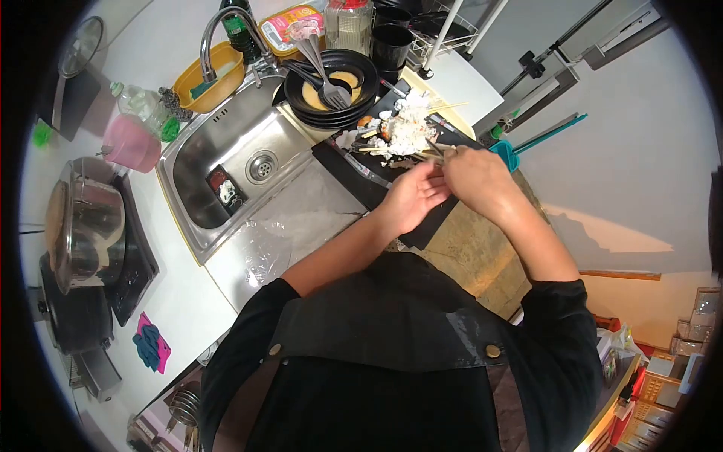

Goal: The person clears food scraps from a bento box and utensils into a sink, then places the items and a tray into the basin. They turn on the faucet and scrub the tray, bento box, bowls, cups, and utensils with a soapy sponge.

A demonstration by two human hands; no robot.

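My left hand (pixel 413 197) is palm up at the near edge of a black bag or sheet (pixel 343 162), its fingers partly curled and nothing clear in them. Just right of it, my right hand (pixel 478 179) is closed around something thin, perhaps a utensil, that points toward a heap of white rice-like scraps (pixel 409 128). Thin wooden sticks (pixel 450 107) lie in and beside the heap. Stacked black plates (pixel 331 117) with yellowish residue stand left of the heap, with a fork (pixel 331 92) and spoon on top.
A steel sink (pixel 218 154) with a small dark tray (pixel 226 190) in it lies to the left. Behind are a faucet (pixel 207 56), a yellow basin (pixel 218 83), a glass jar (pixel 349 29) and black cups (pixel 391 47). A pot (pixel 94 226) stands far left.
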